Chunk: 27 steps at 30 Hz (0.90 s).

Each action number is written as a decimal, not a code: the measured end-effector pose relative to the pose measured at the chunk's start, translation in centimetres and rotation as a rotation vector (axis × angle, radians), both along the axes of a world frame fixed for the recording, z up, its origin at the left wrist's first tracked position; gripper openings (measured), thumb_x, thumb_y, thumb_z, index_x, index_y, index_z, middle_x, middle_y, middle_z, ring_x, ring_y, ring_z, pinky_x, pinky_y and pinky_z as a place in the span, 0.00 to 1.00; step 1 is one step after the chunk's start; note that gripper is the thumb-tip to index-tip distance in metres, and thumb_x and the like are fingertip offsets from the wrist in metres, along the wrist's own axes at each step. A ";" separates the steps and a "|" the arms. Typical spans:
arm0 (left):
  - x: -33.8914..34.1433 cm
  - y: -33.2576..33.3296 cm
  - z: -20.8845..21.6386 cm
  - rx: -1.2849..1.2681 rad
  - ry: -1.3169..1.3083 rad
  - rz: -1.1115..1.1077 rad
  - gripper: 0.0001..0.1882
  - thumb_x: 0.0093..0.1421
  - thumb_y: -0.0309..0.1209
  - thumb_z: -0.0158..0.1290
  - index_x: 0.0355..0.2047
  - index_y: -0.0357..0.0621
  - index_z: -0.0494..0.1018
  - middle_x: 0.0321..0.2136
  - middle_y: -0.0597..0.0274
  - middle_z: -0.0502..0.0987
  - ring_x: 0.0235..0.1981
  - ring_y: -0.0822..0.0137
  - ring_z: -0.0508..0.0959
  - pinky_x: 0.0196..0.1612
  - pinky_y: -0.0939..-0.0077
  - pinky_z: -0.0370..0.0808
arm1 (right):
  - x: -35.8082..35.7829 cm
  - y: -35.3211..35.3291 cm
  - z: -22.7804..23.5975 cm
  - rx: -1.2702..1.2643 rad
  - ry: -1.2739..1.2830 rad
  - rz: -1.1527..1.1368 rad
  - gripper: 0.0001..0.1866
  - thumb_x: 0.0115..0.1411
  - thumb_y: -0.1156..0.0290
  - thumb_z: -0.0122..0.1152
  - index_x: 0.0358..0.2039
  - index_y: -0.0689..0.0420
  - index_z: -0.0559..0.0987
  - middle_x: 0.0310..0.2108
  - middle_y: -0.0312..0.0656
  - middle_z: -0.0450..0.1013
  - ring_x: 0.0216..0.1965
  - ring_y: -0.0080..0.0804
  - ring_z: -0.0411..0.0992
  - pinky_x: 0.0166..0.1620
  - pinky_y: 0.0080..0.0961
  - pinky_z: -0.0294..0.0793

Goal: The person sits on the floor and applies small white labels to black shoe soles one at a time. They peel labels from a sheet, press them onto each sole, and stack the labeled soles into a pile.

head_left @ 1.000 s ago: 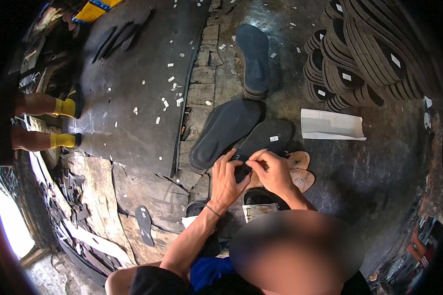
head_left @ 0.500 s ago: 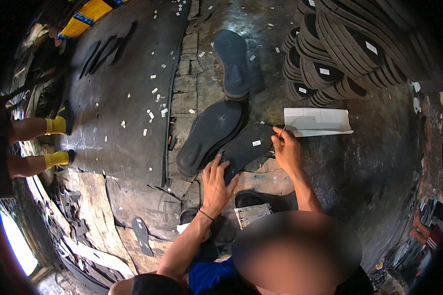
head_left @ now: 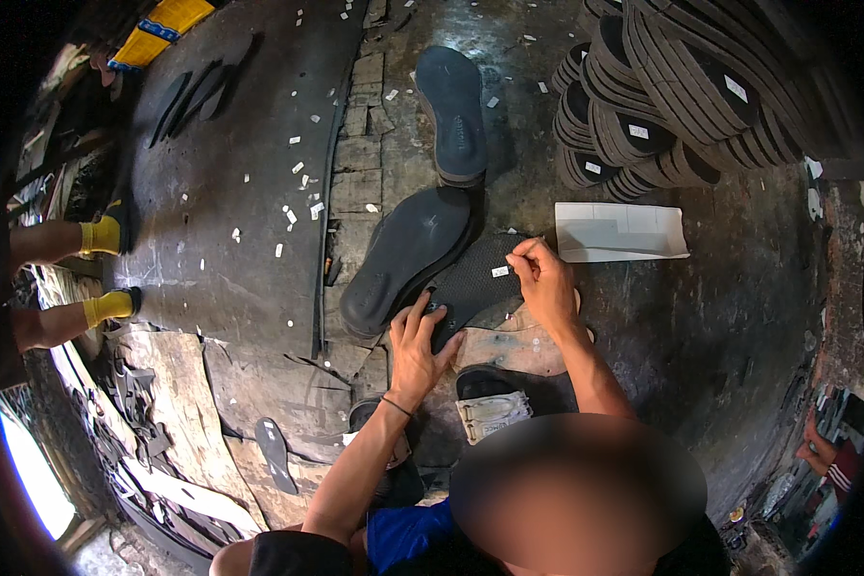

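Note:
A black textured shoe sole [head_left: 480, 278] with a small white label lies in front of me. My left hand [head_left: 416, 353] rests at its near end, fingers spread over the surface and thumb by the edge. Over the far right end, my right hand [head_left: 547, 288] is closed in a pinch; what sits between the fingertips is too small to make out. Directly left of this sole, and partly against it, is a larger smooth dark sole [head_left: 403, 254]. Another dark sole [head_left: 456, 115] lies farther away.
White paper [head_left: 622, 231] lies right of my right hand. Stacked soles [head_left: 643, 106] rise at the far right. A tan sole-shaped piece [head_left: 514, 352] and a sandal [head_left: 490, 384] are nearer. Left is a dark sheet [head_left: 230, 192] with scattered labels; another person's yellow-socked feet [head_left: 106, 305] stand there.
My right hand has moved slightly left and up over the sole, from its far right edge toward the label. My left hand stays at the near end, its fingers shifted a little.

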<state>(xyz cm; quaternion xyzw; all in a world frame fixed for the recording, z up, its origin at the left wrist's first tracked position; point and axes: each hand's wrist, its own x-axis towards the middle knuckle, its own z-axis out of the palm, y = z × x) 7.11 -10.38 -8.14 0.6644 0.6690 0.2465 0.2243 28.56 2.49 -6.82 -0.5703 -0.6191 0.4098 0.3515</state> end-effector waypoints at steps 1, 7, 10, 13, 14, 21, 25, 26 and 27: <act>-0.1 -0.1 -0.1 0.000 -0.006 -0.006 0.27 0.56 0.38 0.70 0.54 0.43 0.76 0.66 0.50 0.68 0.62 0.45 0.67 0.64 0.49 0.66 | -0.6 -0.2 0.4 0.049 -0.016 -0.045 0.04 0.66 0.74 0.67 0.37 0.60 0.80 0.29 0.37 0.79 0.26 0.21 0.74 0.31 0.22 0.72; -0.3 -0.5 -1.2 0.036 -0.086 0.024 0.30 0.55 0.39 0.71 0.53 0.39 0.72 0.66 0.47 0.66 0.62 0.43 0.66 0.64 0.47 0.64 | -6.7 -2.4 1.4 -0.130 0.104 0.218 0.07 0.65 0.67 0.67 0.36 0.56 0.82 0.30 0.42 0.81 0.31 0.38 0.81 0.34 0.33 0.77; -0.3 -0.9 -1.6 0.002 -0.124 0.010 0.31 0.52 0.36 0.72 0.51 0.39 0.69 0.65 0.46 0.67 0.63 0.43 0.66 0.66 0.47 0.63 | -8.5 -3.0 0.4 0.080 -0.211 0.413 0.07 0.64 0.68 0.69 0.36 0.58 0.81 0.31 0.44 0.81 0.29 0.39 0.79 0.33 0.32 0.77; -0.5 -0.9 -1.8 -0.020 -0.126 0.023 0.31 0.51 0.34 0.72 0.51 0.40 0.69 0.64 0.46 0.68 0.64 0.42 0.65 0.66 0.47 0.62 | -7.8 -3.5 -0.4 0.027 0.038 0.290 0.07 0.64 0.69 0.68 0.34 0.58 0.81 0.32 0.44 0.81 0.29 0.40 0.79 0.33 0.34 0.77; -0.5 -0.8 -1.8 -0.010 -0.127 0.030 0.31 0.51 0.34 0.72 0.51 0.40 0.70 0.64 0.46 0.68 0.64 0.42 0.65 0.66 0.47 0.62 | -7.1 -3.9 -0.3 -0.028 0.071 0.247 0.08 0.66 0.65 0.65 0.36 0.56 0.80 0.30 0.44 0.81 0.33 0.47 0.80 0.36 0.41 0.78; 0.1 -0.1 1.1 -0.036 -0.014 0.012 0.32 0.49 0.33 0.72 0.51 0.39 0.70 0.62 0.46 0.69 0.63 0.43 0.66 0.65 0.48 0.64 | -4.8 -5.4 2.9 -0.055 -0.037 0.332 0.06 0.65 0.68 0.67 0.36 0.57 0.82 0.29 0.42 0.81 0.33 0.42 0.81 0.35 0.33 0.76; -1.5 0.7 5.0 0.167 -0.005 -0.031 0.34 0.47 0.29 0.73 0.52 0.41 0.68 0.61 0.44 0.70 0.61 0.44 0.68 0.64 0.50 0.64 | -2.1 -4.5 5.3 -0.007 0.101 0.014 0.06 0.68 0.72 0.65 0.42 0.59 0.81 0.34 0.37 0.82 0.34 0.23 0.80 0.39 0.26 0.77; -2.5 1.4 5.8 0.157 0.036 0.006 0.33 0.48 0.29 0.73 0.52 0.41 0.68 0.61 0.44 0.70 0.61 0.44 0.68 0.64 0.50 0.64 | -1.5 -4.2 5.7 -0.045 0.149 -0.044 0.05 0.69 0.73 0.63 0.42 0.60 0.81 0.35 0.37 0.80 0.35 0.22 0.78 0.40 0.23 0.76; -3.9 2.4 6.5 0.199 0.070 0.025 0.32 0.49 0.30 0.72 0.52 0.41 0.68 0.61 0.44 0.70 0.61 0.44 0.68 0.65 0.50 0.64 | -0.9 -4.0 6.3 -0.064 0.185 -0.118 0.05 0.71 0.74 0.61 0.42 0.62 0.80 0.35 0.36 0.78 0.36 0.20 0.77 0.40 0.21 0.76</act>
